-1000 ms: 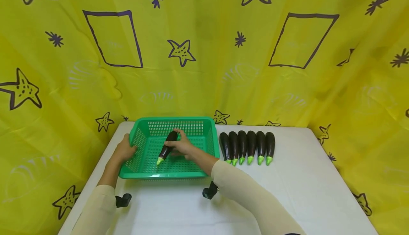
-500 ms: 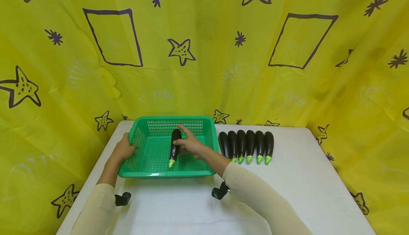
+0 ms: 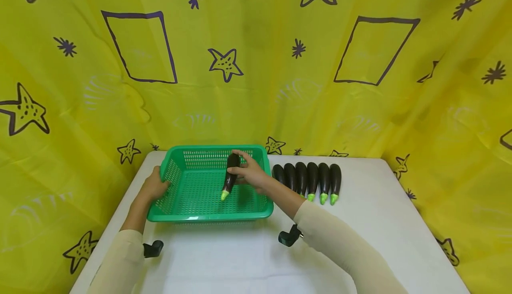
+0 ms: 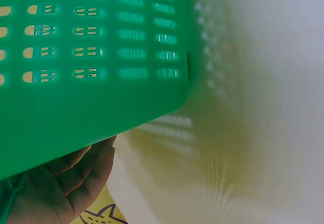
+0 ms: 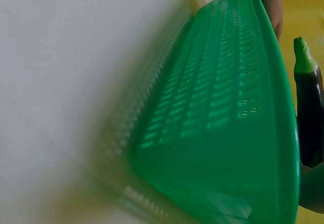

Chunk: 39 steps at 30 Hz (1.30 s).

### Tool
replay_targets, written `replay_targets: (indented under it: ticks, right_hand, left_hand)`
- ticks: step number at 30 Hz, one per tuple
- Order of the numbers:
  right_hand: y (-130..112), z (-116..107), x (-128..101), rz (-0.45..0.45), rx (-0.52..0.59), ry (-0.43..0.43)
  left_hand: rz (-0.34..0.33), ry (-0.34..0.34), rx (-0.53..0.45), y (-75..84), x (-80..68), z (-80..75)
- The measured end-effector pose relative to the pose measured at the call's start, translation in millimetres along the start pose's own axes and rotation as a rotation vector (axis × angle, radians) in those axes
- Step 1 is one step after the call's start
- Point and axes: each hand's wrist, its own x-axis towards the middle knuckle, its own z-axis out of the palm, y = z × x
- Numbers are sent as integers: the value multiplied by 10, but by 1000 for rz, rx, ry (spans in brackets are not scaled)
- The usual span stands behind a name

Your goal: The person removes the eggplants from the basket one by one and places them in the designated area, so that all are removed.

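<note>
Your right hand (image 3: 251, 173) has its grip clamped on one eggplant (image 3: 230, 176), fingers and thumb curled round the dark upper half. You hold it tilted over the right inner part of the green basket (image 3: 188, 216), its light green tip pointing toward 7 o'clock and hanging just above the slotted floor; whether the tip touches the floor cannot be told. In the right wrist view the same eggplant (image 5: 309, 113) shows beyond the basket rim (image 5: 283, 148), green tip uppermost in that picture.

Your left hand (image 3: 154, 188) holds the basket at its 9 o'clock wall, fingers wrapped over the rim. The left wrist view shows the fingers (image 4: 76, 176) curled under the edge of the green plastic (image 4: 96, 113), so that grip is closed on the basket.

The basket rests on the white desk (image 3: 240, 263), toward the far left. At 3 o'clock from it, just beside its right wall, a row of eggplants (image 3: 312, 179) lies side by side on the desk, touching one another, green tips toward you. Your right forearm crosses in front of the leftmost ones and hides part of them. A yellow cloth (image 3: 256, 63) with drawn stars and squares hangs behind the desk at 12 o'clock.
</note>
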Motion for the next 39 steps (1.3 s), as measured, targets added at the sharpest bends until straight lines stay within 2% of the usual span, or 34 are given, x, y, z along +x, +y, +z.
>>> replay_targets:
  ticks: [7, 13, 20, 29, 39]
  right_hand:
    - [-61, -102, -118, -24, -88, 5]
    - [-108, -197, -275, 1, -94, 40]
    - [-73, -398, -463, -94, -112, 101]
    - [-39, -696, -620, -208, -50, 139]
    - [64, -1069, -804, -215, 17, 176]
  left_hand:
    - [2, -4, -2, 0, -7, -15]
    - [-9, -5, 9, 31, -23, -10]
    - [-10, 0, 15, 25, -25, 3]
    - [-8, 1, 18, 12, -16, -23]
    - [-12, -8, 8, 24, -16, -9]
